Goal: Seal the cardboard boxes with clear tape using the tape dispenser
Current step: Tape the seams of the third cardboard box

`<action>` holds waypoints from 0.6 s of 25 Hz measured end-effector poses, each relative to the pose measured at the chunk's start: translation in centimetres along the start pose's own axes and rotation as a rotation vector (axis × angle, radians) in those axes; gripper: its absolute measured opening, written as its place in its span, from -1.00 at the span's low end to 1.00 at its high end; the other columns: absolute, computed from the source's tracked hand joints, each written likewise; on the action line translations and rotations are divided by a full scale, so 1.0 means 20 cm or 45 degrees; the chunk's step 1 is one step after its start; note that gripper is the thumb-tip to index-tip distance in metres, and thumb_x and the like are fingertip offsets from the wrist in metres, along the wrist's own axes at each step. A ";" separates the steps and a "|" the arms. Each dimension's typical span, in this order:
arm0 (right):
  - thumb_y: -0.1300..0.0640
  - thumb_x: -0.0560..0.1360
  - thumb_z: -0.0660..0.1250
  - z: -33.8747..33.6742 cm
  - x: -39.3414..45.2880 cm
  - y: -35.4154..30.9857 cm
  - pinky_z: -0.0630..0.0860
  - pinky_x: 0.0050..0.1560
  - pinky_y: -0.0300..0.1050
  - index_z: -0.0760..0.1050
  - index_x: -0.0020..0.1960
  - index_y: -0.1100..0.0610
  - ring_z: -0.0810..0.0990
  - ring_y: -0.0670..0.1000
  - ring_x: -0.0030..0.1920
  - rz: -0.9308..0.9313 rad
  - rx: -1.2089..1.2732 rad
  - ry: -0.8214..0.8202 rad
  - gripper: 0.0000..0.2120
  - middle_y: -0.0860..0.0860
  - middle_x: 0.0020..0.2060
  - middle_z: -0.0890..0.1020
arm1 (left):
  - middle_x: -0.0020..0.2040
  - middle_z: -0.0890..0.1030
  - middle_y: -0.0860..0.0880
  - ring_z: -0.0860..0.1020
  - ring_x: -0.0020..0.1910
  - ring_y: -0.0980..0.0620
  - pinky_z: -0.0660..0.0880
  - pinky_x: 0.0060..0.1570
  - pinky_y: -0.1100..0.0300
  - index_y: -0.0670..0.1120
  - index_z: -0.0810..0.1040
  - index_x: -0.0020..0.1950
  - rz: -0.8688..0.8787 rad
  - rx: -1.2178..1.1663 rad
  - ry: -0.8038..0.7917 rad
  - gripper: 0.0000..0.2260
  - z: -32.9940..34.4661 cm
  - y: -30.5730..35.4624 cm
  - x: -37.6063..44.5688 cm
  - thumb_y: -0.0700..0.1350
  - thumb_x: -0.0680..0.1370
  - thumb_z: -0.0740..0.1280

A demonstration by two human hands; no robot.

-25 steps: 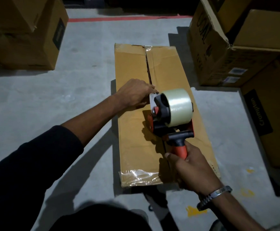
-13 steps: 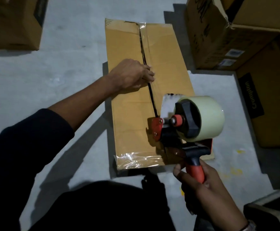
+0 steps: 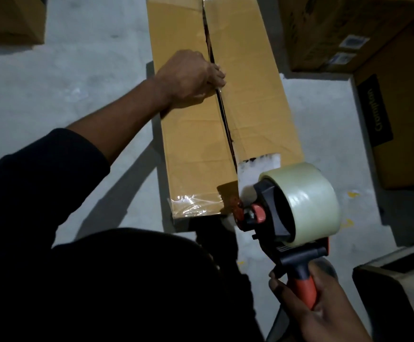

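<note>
A long flat cardboard box (image 3: 193, 144) lies on the grey floor, its two top flaps meeting at a dark open seam (image 3: 222, 112) down the middle. Clear tape (image 3: 193, 203) shines across its near left corner. My left hand (image 3: 191, 79) rests on the left flap with the fingers curled at the seam's edge. My right hand (image 3: 317, 307) grips the orange handle of the tape dispenser (image 3: 285, 218), which carries a fat roll of clear tape (image 3: 309, 198). The dispenser's front sits at the box's near end, over the seam.
Large cardboard boxes (image 3: 344, 33) stand stacked at the right, one with a dark label (image 3: 376, 112). Another box (image 3: 11, 18) sits at the far left. A pale box corner (image 3: 398, 292) lies at the near right. Bare concrete floor (image 3: 65, 77) spreads left of the long box.
The dispenser has been drawn back from the middle of the box to its near end. My view has moved closer and lower. My left hand stays at the seam.
</note>
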State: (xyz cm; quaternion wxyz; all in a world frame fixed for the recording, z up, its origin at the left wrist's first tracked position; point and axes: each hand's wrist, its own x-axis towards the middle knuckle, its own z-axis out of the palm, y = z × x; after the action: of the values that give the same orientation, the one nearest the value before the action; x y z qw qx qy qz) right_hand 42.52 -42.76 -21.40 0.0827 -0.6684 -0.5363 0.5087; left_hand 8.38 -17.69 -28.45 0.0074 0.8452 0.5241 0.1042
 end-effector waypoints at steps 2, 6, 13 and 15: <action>0.34 0.42 0.55 0.02 -0.01 0.02 0.55 0.07 -0.34 0.67 -0.13 -0.33 0.64 -0.33 -0.07 0.000 0.015 0.052 -0.49 -0.37 -0.15 0.69 | 0.33 0.66 0.00 0.60 0.37 -0.04 0.58 0.22 -0.09 -0.02 0.69 0.32 -0.007 0.014 -0.023 -0.74 0.00 0.00 0.00 -0.11 0.64 0.38; 0.23 0.45 0.56 0.03 -0.05 0.05 0.48 -0.08 -0.50 0.64 -0.20 -0.40 0.62 -0.34 -0.18 0.007 0.057 0.037 -0.53 -0.47 -0.23 0.61 | 0.36 0.64 -0.07 0.59 0.38 -0.10 0.58 0.20 -0.14 -0.07 0.67 0.34 -0.032 0.066 -0.019 -0.73 0.00 0.02 0.00 -0.12 0.66 0.35; 0.25 0.55 0.46 0.00 -0.01 0.04 0.42 -0.49 -0.26 0.58 -0.07 0.19 0.51 -0.07 -0.57 0.212 0.156 -0.389 -0.94 0.07 -0.54 0.56 | 0.43 0.58 -0.17 0.49 0.49 -0.14 0.54 0.30 -0.17 -0.18 0.65 0.30 -0.131 0.026 -0.018 -0.63 0.03 0.11 -0.05 -0.09 0.62 0.19; 0.29 0.56 0.44 0.01 0.00 0.04 0.43 -0.50 -0.27 0.57 -0.07 0.22 0.49 -0.07 -0.57 0.229 0.203 -0.433 -0.93 0.04 -0.55 0.54 | 0.48 0.53 -0.20 0.39 0.56 -0.12 0.47 0.41 -0.16 -0.20 0.61 0.37 -0.151 -0.093 -0.061 -0.55 0.03 0.16 -0.08 -0.04 0.58 0.19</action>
State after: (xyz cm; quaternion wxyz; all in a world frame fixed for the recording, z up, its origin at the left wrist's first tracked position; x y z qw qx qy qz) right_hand 42.91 -43.15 -22.09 -0.0024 -0.6095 -0.4387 0.6603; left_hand 10.66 -20.41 -28.89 0.0570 0.8142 0.5686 0.1025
